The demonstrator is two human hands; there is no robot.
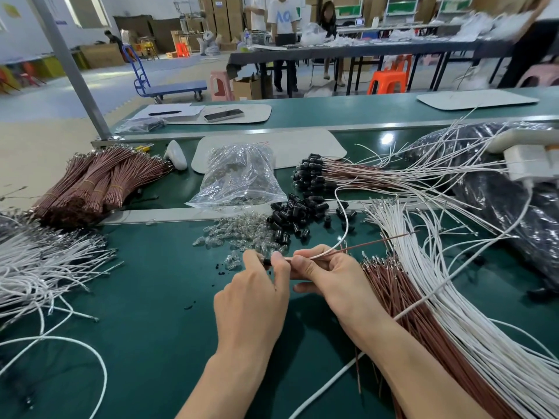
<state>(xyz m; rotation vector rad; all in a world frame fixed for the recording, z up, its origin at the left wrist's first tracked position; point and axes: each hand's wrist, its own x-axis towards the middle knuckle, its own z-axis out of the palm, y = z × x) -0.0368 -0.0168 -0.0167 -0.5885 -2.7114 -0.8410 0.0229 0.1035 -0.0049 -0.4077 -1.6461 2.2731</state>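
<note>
My left hand pinches a small black socket between thumb and fingertips above the green mat. My right hand pinches a brown wire and a white wire just behind the socket; both wires run into it and trail off to the upper right. Just beyond my hands lie a heap of loose black sockets and a scatter of small clear bulbs.
Loose brown wires and white wires fan out on the right. Tangled white wires lie left, bundled brown wires at the back left. A clear bag of bulbs and finished black-capped leads sit behind. People stand at far tables.
</note>
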